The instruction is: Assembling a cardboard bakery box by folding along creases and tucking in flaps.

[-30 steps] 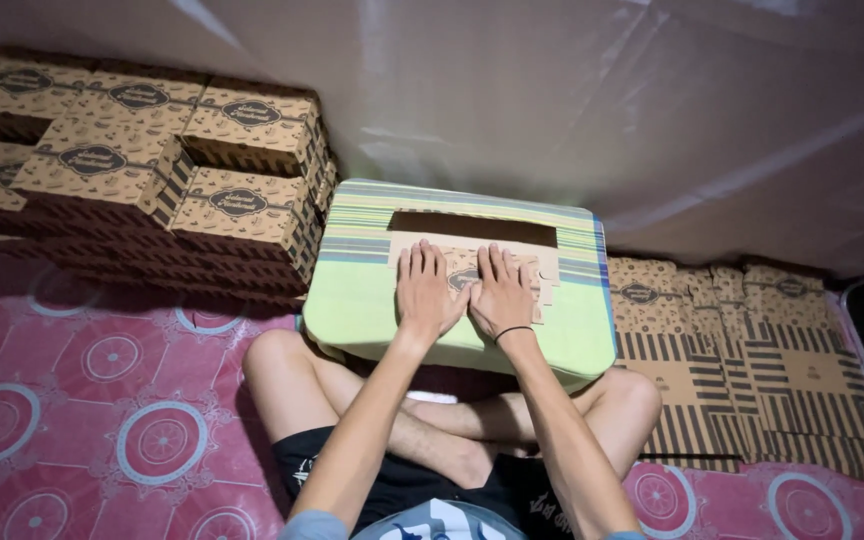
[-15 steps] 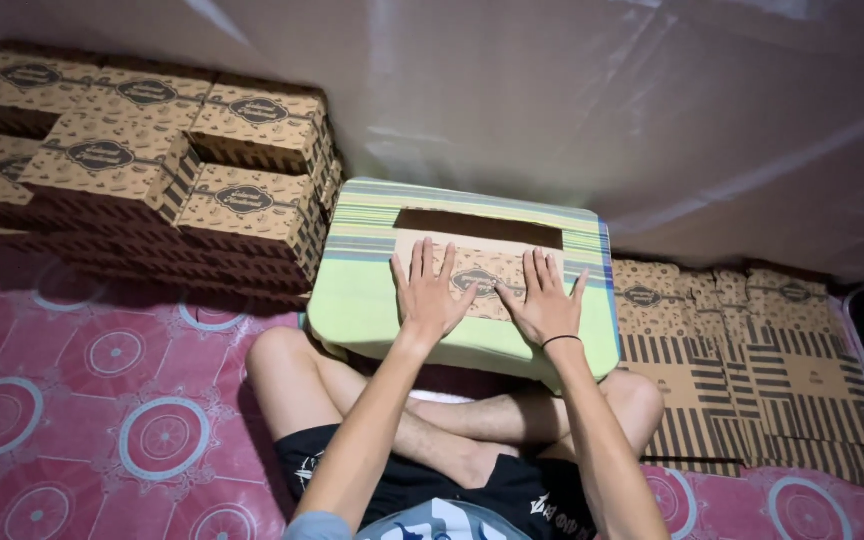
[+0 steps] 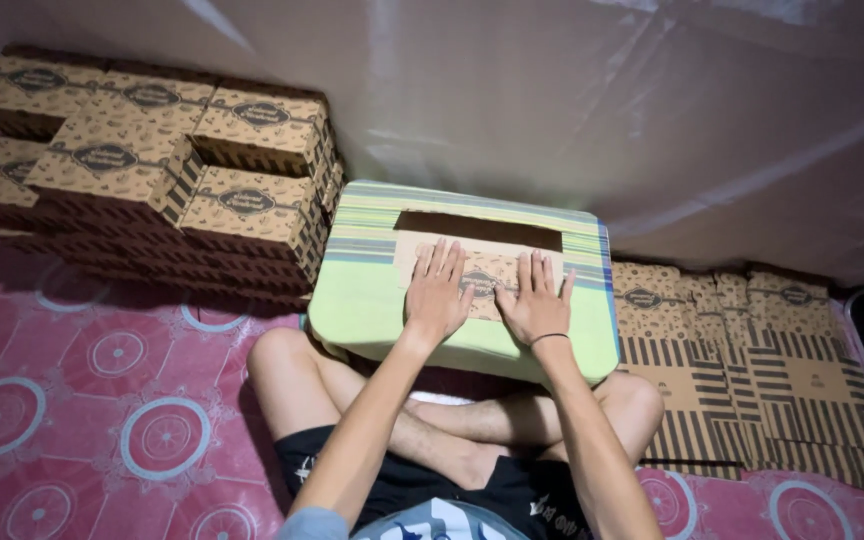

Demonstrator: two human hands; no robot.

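Note:
A brown printed cardboard box (image 3: 480, 262) lies flat on a green striped cushion (image 3: 362, 300) that rests over my crossed legs. My left hand (image 3: 438, 293) presses flat on the box's left part, fingers spread. My right hand (image 3: 535, 301), a thin black band at its wrist, lies flat on the box's right part, close beside the left hand. Neither hand grips anything. The box's far flap stands up slightly and casts a dark shadow behind it.
A stack of folded brown boxes (image 3: 162, 180) rises at the left against the pale wall sheet (image 3: 552, 90). Flat unfolded striped cardboard blanks (image 3: 752, 350) lie in a pile on the right. A red mat with circle patterns (image 3: 82, 400) covers the floor.
My right hand moved out to the right half a second ago and has now come back in next to the left hand. Both palms stay flat on the box.

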